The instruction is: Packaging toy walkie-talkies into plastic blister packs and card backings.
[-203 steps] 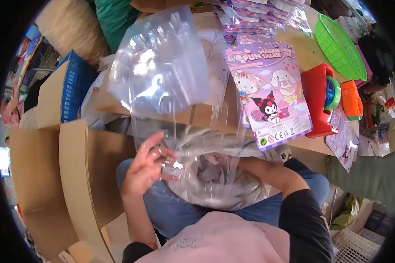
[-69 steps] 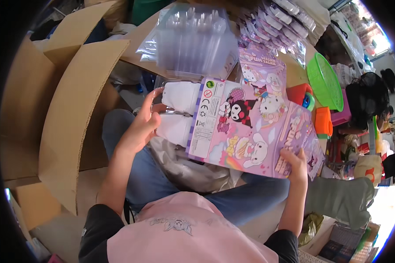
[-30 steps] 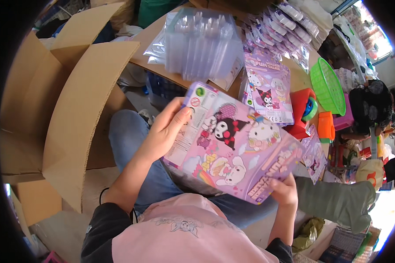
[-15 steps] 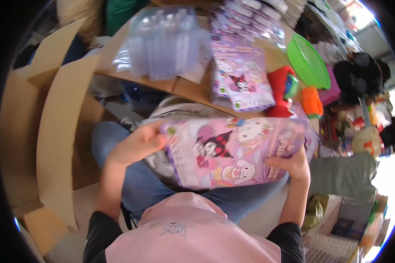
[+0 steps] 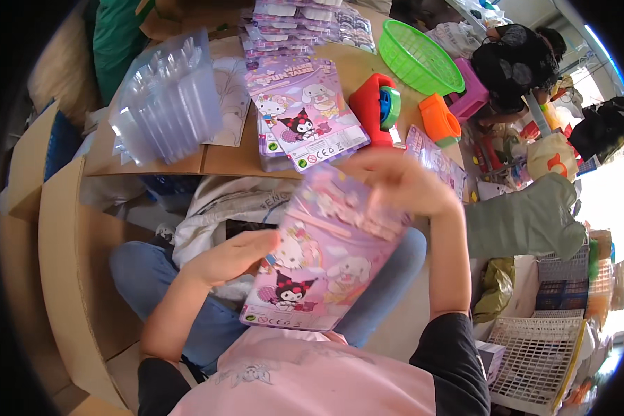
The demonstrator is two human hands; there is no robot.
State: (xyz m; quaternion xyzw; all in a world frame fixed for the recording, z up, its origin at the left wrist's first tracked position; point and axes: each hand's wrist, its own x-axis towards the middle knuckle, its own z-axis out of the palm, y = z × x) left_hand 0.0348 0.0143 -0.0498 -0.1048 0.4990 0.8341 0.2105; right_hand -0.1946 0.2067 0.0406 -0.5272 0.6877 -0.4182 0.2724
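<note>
My left hand (image 5: 232,258) grips the left edge of a purple printed backing card (image 5: 322,260) with cartoon figures, thumb on its face. The card is tilted above my lap, below the table's front edge. My right hand (image 5: 405,184) is over the card's upper right corner; its fingers are smeared by motion, so its hold is unclear. Just beyond, a stack of similar printed cards (image 5: 305,114) lies on the cardboard-topped table (image 5: 211,161). To its left are nested clear plastic blister shells (image 5: 166,104).
A red tape dispenser (image 5: 369,107), an orange dispenser (image 5: 437,118) and a green basket (image 5: 412,59) sit right of the cards. Filled packs (image 5: 291,28) are piled behind. An open cardboard box (image 5: 66,256) stands at my left. Another person (image 5: 513,66) is at the far right.
The card has turned from lying sideways to more upright and shifted left. My right hand has moved from its right end to its top corner. The view has shifted too.
</note>
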